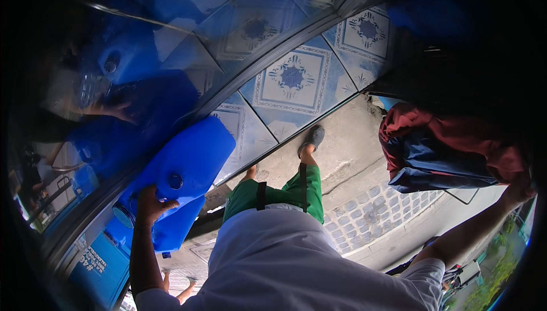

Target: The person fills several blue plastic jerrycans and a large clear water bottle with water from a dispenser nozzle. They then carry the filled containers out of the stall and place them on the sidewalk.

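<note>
My left hand [149,205] is closed at the lower end of a blue plastic water jug [196,145], thumb stretched along its side. The jug lies slanted, a dark round cap [175,181] on its face and a wider lid [123,216] near my wrist. Under it is a second blue jug [181,225]. Out at the far right, my right hand [517,190] is curled beside a dark red and navy cloth [456,145]. Shadow and the picture's rim hide what those fingers hold.
A glass panel with a dark metal frame [245,71] runs along the left, reflecting blue jugs. Past it are patterned blue-and-white tiles [292,77]. My feet stand on a concrete step [347,140] beside cobbled paving [370,214]. A blue box [97,271] sits at lower left.
</note>
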### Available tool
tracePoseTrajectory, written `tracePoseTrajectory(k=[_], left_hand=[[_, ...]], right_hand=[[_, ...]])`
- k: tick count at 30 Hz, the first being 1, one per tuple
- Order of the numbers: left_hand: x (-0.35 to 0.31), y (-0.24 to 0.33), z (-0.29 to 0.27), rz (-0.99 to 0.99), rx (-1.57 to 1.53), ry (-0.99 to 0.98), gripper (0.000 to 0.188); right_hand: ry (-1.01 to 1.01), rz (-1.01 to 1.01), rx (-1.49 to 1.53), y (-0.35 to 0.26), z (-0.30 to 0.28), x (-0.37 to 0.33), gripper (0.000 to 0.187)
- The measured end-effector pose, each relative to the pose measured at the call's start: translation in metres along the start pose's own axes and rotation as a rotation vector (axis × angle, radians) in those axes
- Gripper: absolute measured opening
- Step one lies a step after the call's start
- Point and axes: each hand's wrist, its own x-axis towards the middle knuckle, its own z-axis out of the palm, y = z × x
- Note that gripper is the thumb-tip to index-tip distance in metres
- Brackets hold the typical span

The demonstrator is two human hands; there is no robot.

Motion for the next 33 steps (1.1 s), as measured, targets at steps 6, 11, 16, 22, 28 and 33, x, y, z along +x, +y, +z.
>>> tracePoseTrajectory(k=[6, 11, 16, 22, 28, 33], left_hand=[[0.017, 0.02, 0.008, 0.175, -0.124, 0.028, 0.066], [0.032, 0.055, 0.019, 0.172, -0.169, 0.029, 0.06], [0.068, 0.133, 0.031, 0.272, -0.217, -0.09, 0.05], [0.128, 0.271, 0.059, 0.277, -0.244, -0.22, 0.034], [0.192, 0.454, 0.1, 0.353, -0.286, -0.149, 0.06], [0.255, 0.588, 0.122, 0.433, -0.244, -0.154, 0.074]], right_hand=[[-0.048, -0.065, 0.127, -0.038, 0.012, 0.023, 0.023], [-0.068, -0.188, 0.065, -0.083, 0.024, 0.034, 0.028], [0.3, 0.094, 0.001, -0.098, 0.04, 0.006, 0.046], [0.23, 0.301, 0.089, -0.104, 0.04, -0.007, 0.075], [0.267, 0.205, -0.024, -0.1, 0.04, -0.02, 0.067], [0.294, 0.246, 0.076, -0.096, 0.04, -0.036, 0.086]])
